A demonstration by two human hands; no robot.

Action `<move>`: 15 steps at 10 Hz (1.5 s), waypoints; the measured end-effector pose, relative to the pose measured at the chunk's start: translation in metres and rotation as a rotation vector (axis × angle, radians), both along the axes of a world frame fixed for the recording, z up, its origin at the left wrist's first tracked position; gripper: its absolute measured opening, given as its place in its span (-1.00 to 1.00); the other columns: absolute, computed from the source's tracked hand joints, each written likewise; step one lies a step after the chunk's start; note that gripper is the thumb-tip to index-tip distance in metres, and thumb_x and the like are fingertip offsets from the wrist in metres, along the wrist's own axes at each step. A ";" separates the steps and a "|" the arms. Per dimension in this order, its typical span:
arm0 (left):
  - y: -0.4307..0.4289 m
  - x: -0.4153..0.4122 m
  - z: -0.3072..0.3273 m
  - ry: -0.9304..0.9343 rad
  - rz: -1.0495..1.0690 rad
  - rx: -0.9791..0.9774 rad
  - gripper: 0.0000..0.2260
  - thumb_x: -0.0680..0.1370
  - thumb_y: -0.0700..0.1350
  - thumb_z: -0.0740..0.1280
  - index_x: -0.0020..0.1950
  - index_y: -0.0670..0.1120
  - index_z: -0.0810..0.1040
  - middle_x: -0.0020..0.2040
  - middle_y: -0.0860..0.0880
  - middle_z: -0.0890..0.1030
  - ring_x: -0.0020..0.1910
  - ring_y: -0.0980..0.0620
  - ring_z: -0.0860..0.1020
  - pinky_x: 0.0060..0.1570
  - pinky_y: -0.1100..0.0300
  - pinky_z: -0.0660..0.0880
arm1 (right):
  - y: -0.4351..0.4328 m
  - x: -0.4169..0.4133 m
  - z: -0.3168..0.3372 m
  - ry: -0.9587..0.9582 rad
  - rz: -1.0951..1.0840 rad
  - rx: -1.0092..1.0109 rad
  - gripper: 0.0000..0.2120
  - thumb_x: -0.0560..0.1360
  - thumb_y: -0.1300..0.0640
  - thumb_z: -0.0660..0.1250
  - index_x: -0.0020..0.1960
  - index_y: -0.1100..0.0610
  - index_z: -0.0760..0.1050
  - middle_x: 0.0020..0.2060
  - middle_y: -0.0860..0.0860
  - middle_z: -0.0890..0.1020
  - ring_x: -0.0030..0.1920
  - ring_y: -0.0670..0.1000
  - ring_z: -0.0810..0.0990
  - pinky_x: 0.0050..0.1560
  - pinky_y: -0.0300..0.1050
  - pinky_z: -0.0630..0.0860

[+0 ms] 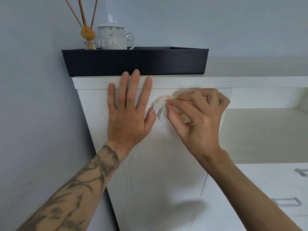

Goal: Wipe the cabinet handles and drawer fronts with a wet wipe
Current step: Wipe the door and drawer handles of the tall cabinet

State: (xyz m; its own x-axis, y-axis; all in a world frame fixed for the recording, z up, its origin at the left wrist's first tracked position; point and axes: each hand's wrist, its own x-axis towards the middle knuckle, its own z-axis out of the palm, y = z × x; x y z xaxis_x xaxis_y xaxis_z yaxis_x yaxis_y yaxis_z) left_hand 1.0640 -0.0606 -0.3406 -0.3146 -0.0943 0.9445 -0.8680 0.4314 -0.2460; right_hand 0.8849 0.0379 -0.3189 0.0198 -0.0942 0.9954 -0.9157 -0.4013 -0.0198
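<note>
With the left hand (pixel 128 112) braced flat on the cabinet door (pixel 158 164), the right hand (pixel 200 117), pinching the wet wipe (pixel 160 105), should rub in firm, overlapping strokes.

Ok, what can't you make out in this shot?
- Head view: what the crumpled white wet wipe covers on the white wood-grain cabinet door; wipe and right hand hide it.
- Head view: inside of the black fabric tray, hidden by its front wall.
- Head view: upper silver drawer handle, cut off by the right edge.
</note>
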 end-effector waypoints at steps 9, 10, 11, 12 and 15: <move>0.000 -0.001 0.000 0.010 -0.002 0.011 -0.35 0.74 0.10 0.10 0.76 -0.05 -0.06 0.69 -0.22 0.07 0.69 -0.25 0.01 0.68 -0.24 -0.16 | 0.013 -0.057 -0.006 0.059 0.013 -0.001 -0.93 0.63 0.11 0.50 0.07 0.08 0.75 0.01 -0.07 0.73 0.07 0.12 0.52 0.08 0.15 0.32; 0.000 -0.001 0.000 0.012 0.000 0.012 -0.36 0.75 0.11 0.09 0.76 -0.04 -0.08 0.69 -0.21 0.07 0.69 -0.25 0.00 0.68 -0.23 -0.17 | 0.019 -0.075 -0.012 0.018 -0.041 -0.010 -0.93 0.64 0.20 0.48 0.02 0.18 0.73 -0.03 0.04 0.73 0.00 0.19 0.54 -0.02 0.19 0.39; -0.001 -0.001 0.001 0.011 0.002 0.017 -0.35 0.75 0.12 0.09 0.76 -0.04 -0.09 0.69 -0.21 0.07 0.69 -0.24 -0.01 0.68 -0.22 -0.18 | 0.024 -0.081 -0.013 -0.095 -0.042 0.003 -0.88 0.67 0.26 0.40 -0.02 0.28 0.67 -0.09 0.14 0.69 -0.05 0.12 0.56 0.01 0.04 0.46; 0.000 -0.002 0.001 0.009 -0.003 0.013 -0.35 0.74 0.12 0.09 0.76 -0.04 -0.10 0.69 -0.21 0.07 0.69 -0.24 0.00 0.68 -0.22 -0.18 | 0.027 -0.079 -0.006 -0.191 -0.002 0.056 -0.92 0.64 0.35 0.39 0.02 0.30 0.66 -0.09 0.15 0.67 -0.02 -0.06 0.51 0.07 -0.35 0.42; 0.000 -0.002 0.001 0.010 -0.002 0.019 -0.35 0.75 0.12 0.07 0.76 -0.04 -0.10 0.69 -0.21 0.07 0.69 -0.24 -0.01 0.68 -0.21 -0.18 | 0.035 -0.075 -0.002 -0.208 0.171 0.246 -0.85 0.58 0.15 0.54 0.13 0.16 0.72 0.09 0.07 0.69 0.15 0.01 0.66 0.16 -0.12 0.59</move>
